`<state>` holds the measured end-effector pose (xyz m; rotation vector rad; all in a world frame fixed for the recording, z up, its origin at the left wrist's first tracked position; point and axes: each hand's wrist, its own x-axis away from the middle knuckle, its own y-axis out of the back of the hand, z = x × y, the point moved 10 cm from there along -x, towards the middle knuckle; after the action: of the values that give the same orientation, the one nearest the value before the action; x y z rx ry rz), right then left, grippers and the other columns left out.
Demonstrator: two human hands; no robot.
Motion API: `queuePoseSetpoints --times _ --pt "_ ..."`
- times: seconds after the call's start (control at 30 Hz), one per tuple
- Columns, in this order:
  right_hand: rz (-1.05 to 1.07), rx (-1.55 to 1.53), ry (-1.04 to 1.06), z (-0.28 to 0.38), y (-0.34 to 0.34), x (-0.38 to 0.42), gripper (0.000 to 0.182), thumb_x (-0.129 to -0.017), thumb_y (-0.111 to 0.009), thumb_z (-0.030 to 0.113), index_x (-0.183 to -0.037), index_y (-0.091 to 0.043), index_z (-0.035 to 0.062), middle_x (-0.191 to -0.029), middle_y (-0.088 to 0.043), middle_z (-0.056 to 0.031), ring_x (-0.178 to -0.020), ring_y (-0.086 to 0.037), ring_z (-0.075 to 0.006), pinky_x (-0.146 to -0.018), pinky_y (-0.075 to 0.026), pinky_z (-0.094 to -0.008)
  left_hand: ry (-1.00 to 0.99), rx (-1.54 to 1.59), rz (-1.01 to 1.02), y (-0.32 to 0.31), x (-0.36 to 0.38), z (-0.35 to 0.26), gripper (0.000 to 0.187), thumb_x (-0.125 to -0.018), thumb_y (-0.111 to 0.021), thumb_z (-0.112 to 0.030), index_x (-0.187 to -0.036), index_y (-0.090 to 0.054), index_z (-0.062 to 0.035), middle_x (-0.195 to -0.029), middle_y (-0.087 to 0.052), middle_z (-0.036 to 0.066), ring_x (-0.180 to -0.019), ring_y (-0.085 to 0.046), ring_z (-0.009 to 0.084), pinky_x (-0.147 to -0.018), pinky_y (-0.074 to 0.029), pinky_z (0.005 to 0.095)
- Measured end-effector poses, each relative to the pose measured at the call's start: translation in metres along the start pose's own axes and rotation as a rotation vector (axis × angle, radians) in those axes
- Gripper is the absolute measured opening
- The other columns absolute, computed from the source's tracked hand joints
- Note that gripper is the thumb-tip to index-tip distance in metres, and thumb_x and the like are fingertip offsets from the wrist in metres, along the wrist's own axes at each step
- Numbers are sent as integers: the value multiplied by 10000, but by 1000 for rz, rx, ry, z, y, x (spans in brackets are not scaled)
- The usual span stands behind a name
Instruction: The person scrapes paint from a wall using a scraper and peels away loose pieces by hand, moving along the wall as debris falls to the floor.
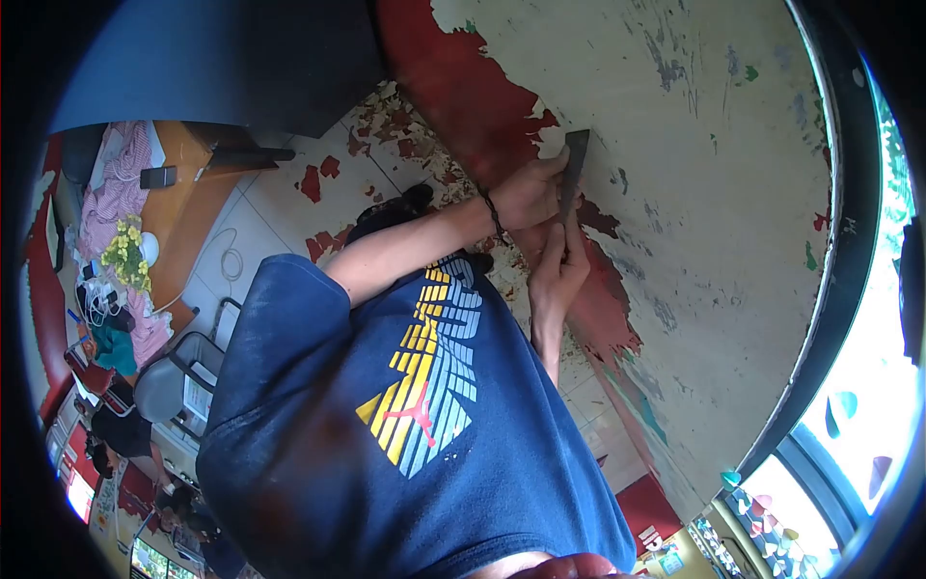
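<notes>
A flat grey scraper blade lies against the wall, whose red paint is partly gone, leaving a pale, stained surface. My left hand, with a dark bracelet at its wrist, closes on the scraper from the left. Just below it, my right hand has its fingers pressed together at the scraper's lower end. Ragged red edges surround both hands. The exact grip of the fingers is partly hidden.
Paint flakes litter the tiled floor. At the left are a wooden desk with cloth and yellow flowers, and a grey chair. People are at the lower left. A dark-framed window is at the right.
</notes>
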<state>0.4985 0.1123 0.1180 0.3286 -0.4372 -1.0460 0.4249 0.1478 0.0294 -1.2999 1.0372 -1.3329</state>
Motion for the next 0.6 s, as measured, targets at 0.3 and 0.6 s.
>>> queuePoseSetpoints --times 0.3,0.6 --pt "45 -33 74 1 -2 -18 377 -981 -441 145 -1350 -488 76 -654 -437 52 -551 -373 -23 -466 -297 -211 -56 -135 -161 3 2 -18 286 -964 -485 -360 -953 -602 -100 -798 -623 33 -773 -606 162 -771 -496 340" --pt "54 11 -33 1 3 -4 364 -973 -448 134 -1318 -512 36 -689 -449 64 -578 -382 -9 -480 -292 -173 26 -81 -102 2 9 -3 282 -952 -506 -380 -929 -604 -117 -824 -625 3 -760 -606 144 -737 -495 312"
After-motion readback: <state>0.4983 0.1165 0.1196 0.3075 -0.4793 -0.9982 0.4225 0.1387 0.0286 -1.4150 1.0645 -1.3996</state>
